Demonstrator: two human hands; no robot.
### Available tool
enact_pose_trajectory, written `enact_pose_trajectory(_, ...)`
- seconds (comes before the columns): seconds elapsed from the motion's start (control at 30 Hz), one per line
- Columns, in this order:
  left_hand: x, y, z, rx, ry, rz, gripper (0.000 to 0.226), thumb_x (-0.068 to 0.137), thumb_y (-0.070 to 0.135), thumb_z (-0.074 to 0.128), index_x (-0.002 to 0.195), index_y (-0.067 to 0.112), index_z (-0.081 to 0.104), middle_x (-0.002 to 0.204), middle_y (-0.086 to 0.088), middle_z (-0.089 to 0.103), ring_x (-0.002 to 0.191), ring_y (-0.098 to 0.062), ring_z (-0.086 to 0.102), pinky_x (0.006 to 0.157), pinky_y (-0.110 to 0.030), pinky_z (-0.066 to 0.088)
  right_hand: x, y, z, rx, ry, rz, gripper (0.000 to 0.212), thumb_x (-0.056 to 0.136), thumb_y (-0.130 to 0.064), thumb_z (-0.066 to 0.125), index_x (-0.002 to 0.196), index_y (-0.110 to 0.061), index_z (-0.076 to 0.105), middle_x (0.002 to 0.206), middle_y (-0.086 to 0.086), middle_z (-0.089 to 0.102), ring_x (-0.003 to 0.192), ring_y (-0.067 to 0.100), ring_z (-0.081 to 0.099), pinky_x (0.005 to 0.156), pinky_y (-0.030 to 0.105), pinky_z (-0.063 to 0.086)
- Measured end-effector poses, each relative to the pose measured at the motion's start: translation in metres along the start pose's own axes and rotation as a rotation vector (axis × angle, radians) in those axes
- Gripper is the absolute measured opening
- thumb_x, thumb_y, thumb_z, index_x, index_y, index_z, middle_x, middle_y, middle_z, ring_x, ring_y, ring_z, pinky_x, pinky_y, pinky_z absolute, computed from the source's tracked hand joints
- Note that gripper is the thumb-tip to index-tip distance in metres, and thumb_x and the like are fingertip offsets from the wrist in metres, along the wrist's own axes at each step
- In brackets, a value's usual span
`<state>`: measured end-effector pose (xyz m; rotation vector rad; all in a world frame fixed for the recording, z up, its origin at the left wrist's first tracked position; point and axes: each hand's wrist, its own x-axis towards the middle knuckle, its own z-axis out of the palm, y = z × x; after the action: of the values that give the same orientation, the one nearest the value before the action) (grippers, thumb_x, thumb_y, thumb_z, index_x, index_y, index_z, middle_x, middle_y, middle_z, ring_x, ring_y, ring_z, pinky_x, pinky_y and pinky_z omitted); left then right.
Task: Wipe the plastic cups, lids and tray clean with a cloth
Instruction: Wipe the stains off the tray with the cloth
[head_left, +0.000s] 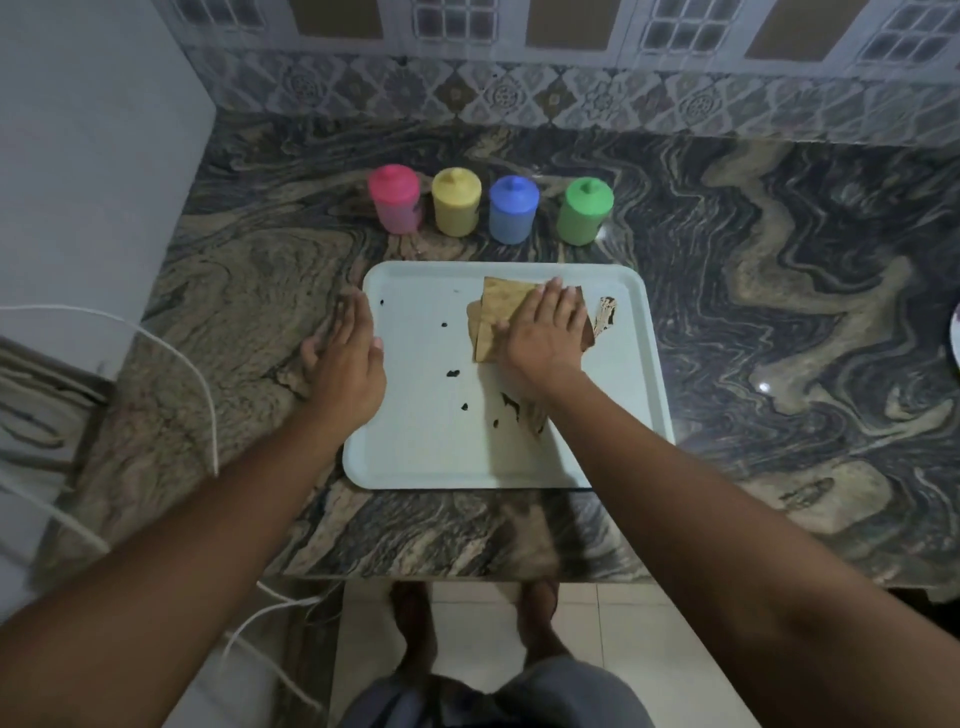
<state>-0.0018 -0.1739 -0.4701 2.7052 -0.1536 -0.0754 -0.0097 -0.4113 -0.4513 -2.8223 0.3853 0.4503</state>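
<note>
On the tray (415, 447), the right hand (545, 338) presses flat on the cloth (498, 312); the left hand (345, 358) lies open on the tray's left rim, 4 lidded cups (511, 210) behind it.

Pale tray (415, 457) on swirled stone counter (779, 291), spotted with dark specks (453, 373) and a brown smear (605, 312). Tan cloth (498, 312) flat on tray, pressed under right hand (545, 338), palm down, fingers spread. Left hand (345, 358) flat across tray's left rim, partly on counter. Behind tray, well apart: lidded cups in a row, pink (395, 200), yellow (456, 202), blue (513, 209), green (585, 210). White cord (202, 395) at left.
</note>
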Motion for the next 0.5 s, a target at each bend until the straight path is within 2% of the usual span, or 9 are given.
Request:
enact_pose_trajectory(0.07, 0.0, 0.0, 0.001, -0.025, 0.058, -0.05, 0.058, 0.104, 0.018, 0.032, 0.157, 0.015, 0.011, 0.165, -0.001, 0.011, 0.153, -0.017, 0.008, 0.116, -0.045, 0.012, 0.001, -0.004, 0.004, -0.033, 0.0, 0.04, 0.072, 0.11, -0.043, 0.016, 0.159, 0.004, -0.006, 0.167, 0.027, -0.014, 0.155, 0.043, -0.016, 0.124, 0.057, -0.013)
enact_pose_trajectory(0.17, 0.001, -0.002, 0.004, 0.017, 0.079, -0.001, 0.055, 0.101, 0.012, 0.035, 0.155, 0.012, 0.023, 0.163, -0.003, 0.023, 0.152, -0.02, 0.011, 0.113, -0.044, 0.016, 0.003, -0.02, 0.007, -0.053, -0.003, 0.086, 0.071, 0.11, -0.041, 0.016, 0.159, 0.004, -0.007, 0.167, 0.026, -0.016, 0.155, 0.043, -0.018, 0.123, 0.058, -0.015)
enact_pose_trajectory(0.37, 0.003, -0.004, 0.001, 0.038, 0.071, 0.015, 0.057, 0.098, 0.015, 0.037, 0.154, 0.013, 0.028, 0.161, -0.004, 0.028, 0.152, -0.02, 0.015, 0.114, -0.043, 0.019, -0.028, -0.091, 0.041, -0.019, -0.009, -0.253, 0.067, 0.111, -0.036, 0.018, 0.159, 0.002, -0.008, 0.167, 0.023, -0.017, 0.156, 0.039, -0.017, 0.127, 0.052, -0.006)
enact_pose_trajectory(0.5, 0.001, -0.001, 0.0, 0.05, 0.062, 0.004, 0.059, 0.097, 0.013, 0.038, 0.154, 0.012, 0.026, 0.162, -0.004, 0.025, 0.152, -0.019, 0.014, 0.115, -0.043, 0.018, -0.087, -0.047, 0.059, -0.042, -0.01, -0.308, 0.069, 0.107, -0.042, 0.008, 0.16, -0.002, -0.009, 0.168, 0.018, -0.02, 0.156, 0.034, -0.02, 0.128, 0.048, -0.009)
